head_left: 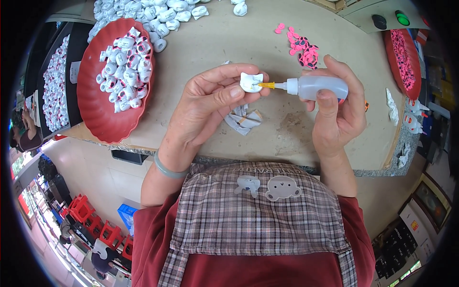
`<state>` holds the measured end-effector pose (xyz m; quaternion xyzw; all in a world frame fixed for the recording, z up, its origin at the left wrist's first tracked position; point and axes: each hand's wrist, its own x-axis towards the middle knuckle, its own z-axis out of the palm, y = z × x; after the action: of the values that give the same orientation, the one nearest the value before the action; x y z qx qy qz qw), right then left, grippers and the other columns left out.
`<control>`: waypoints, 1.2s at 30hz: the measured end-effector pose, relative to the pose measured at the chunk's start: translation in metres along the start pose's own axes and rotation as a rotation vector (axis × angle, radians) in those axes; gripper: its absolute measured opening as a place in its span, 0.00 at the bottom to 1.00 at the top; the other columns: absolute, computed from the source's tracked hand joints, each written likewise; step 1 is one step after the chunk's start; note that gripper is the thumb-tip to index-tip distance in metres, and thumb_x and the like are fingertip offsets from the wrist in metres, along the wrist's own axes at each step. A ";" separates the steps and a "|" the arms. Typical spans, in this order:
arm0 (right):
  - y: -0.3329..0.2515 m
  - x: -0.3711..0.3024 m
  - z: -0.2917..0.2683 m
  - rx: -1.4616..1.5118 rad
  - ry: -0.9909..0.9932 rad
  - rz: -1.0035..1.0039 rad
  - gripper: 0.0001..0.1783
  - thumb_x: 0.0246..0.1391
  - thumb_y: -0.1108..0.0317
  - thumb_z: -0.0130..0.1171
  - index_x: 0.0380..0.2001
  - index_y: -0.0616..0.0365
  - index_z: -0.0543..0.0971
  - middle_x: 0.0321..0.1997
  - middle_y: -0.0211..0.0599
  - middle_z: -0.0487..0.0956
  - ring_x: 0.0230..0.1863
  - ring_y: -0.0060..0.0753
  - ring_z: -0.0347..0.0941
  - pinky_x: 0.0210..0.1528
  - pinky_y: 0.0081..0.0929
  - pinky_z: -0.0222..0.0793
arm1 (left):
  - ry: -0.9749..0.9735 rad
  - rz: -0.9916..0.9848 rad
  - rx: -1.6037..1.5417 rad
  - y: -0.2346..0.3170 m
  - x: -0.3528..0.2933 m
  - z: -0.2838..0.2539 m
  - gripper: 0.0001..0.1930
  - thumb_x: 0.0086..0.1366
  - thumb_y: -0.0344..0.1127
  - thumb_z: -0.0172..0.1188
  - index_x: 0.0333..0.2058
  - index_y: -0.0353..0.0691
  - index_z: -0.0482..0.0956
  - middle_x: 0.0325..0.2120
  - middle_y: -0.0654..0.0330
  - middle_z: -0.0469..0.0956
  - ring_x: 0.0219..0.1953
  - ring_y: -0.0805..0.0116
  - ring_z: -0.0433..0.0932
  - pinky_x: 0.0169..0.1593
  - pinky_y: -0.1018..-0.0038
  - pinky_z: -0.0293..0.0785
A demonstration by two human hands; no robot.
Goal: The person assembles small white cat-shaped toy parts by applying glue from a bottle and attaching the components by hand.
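Note:
Between the thumb and fingers of my left hand [210, 95] is a small white cat-head figurine [250, 82] with two pointed ears. My right hand [337, 103] grips a translucent squeeze bottle [318, 88] lying sideways, its white cap and yellow needle tip [267, 85] turned left. The tip meets the front of the cat head, or stops just short of it; I cannot tell which. Below my left fingers lies a crumpled piece of paper [245, 119]. Past the bottle, small pink and black pieces [306, 50] are scattered on the table [201, 138].
A red scalloped tray [88, 95] at left holds several white figurines with pink parts. More plain white figurines [165, 16] are heaped at the far left. Another red tray [404, 71] of pink pieces stands far right, near small white bottles [413, 123]. The table's front edge [306, 168] runs before me.

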<state>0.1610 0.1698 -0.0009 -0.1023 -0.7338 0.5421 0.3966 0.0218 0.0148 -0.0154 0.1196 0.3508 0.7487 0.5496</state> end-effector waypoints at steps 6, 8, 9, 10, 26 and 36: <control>-0.005 0.006 -0.010 0.195 0.083 0.204 0.18 0.55 0.69 0.58 0.47 0.65 0.69 0.33 0.43 0.79 0.24 0.22 0.72 0.22 0.14 0.66 | 0.005 0.012 0.001 -0.001 0.001 0.000 0.19 0.60 0.24 0.55 0.50 0.27 0.69 0.47 0.41 0.72 0.47 0.54 0.75 0.55 0.69 0.72; -0.003 0.012 -0.014 0.267 0.119 0.258 0.18 0.54 0.71 0.58 0.47 0.64 0.69 0.32 0.42 0.78 0.24 0.22 0.72 0.21 0.15 0.65 | -0.003 0.018 0.004 0.000 0.000 -0.001 0.19 0.60 0.24 0.55 0.50 0.27 0.69 0.47 0.42 0.72 0.47 0.54 0.75 0.55 0.69 0.72; -0.002 0.017 -0.018 0.367 0.136 0.285 0.18 0.52 0.73 0.59 0.46 0.63 0.69 0.32 0.41 0.77 0.25 0.24 0.72 0.22 0.17 0.65 | 0.019 0.025 0.019 0.001 -0.001 -0.002 0.18 0.60 0.24 0.55 0.49 0.28 0.71 0.45 0.44 0.74 0.47 0.55 0.76 0.54 0.68 0.72; -0.001 0.022 -0.022 0.465 0.152 0.311 0.19 0.51 0.75 0.60 0.46 0.63 0.68 0.31 0.40 0.77 0.26 0.25 0.72 0.24 0.20 0.66 | 0.040 0.032 0.034 0.002 -0.003 -0.002 0.17 0.60 0.25 0.55 0.49 0.29 0.72 0.44 0.46 0.75 0.46 0.56 0.76 0.53 0.68 0.72; 0.028 0.024 -0.036 -0.513 -0.163 0.322 0.10 0.44 0.81 0.56 0.32 0.59 0.76 0.33 0.34 0.73 0.32 0.31 0.74 0.34 0.25 0.69 | 0.063 0.052 0.046 0.008 -0.008 -0.004 0.17 0.59 0.24 0.56 0.48 0.30 0.73 0.43 0.46 0.76 0.45 0.58 0.77 0.50 0.71 0.75; 0.030 0.039 -0.030 -0.796 -0.445 -0.027 0.11 0.41 0.78 0.61 0.32 0.56 0.79 0.33 0.33 0.74 0.32 0.38 0.76 0.34 0.34 0.73 | 0.077 0.049 0.054 0.009 -0.011 -0.006 0.17 0.59 0.26 0.57 0.48 0.31 0.73 0.44 0.46 0.76 0.45 0.59 0.77 0.51 0.70 0.73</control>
<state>0.1475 0.2253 -0.0056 -0.1185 -0.9536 0.2215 0.1661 0.0161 0.0014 -0.0116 0.1140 0.3888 0.7563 0.5136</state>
